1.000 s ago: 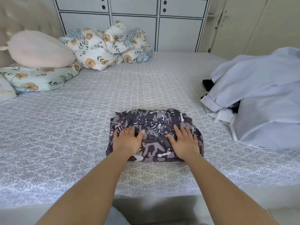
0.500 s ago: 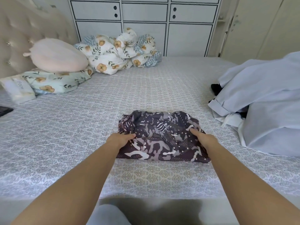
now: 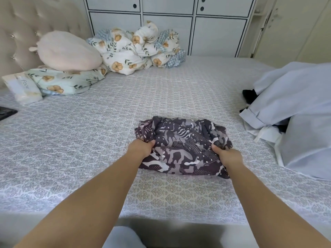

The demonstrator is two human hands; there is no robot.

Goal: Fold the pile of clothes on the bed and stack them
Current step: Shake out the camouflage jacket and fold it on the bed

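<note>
Head view, the only one supplied: a folded bundle of dark purple-grey camouflage-print cloth (image 3: 182, 147) lies at centre frame on the grey patterned bedsheet (image 3: 89, 140), near the bed's front edge. The left hand (image 3: 141, 149) grips the bundle's left side with fingers curled into the fabric; the right hand (image 3: 226, 154) grips the right side likewise, thumb on top, the remaining fingers hidden beneath the cloth. Whether the bundle is clear of the sheet cannot be told. At right of frame sits an unfolded heap of pale blue garments (image 3: 295, 119) with a dark item showing beneath it, well apart from the bundle. At upper left lie a pale pink rounded cushion (image 3: 68, 51), a floral pillow (image 3: 62, 83) and a bunched floral duvet (image 3: 136, 47). Judgement: the step in hand appears to be carrying the folded piece to a stacking spot. To do it well, both sides should rise level and together, with fingers supporting the underside so the layers do not slide open; set it down flat, edges squared, on a bare part of the sheet away from the unfolded heap.
</note>
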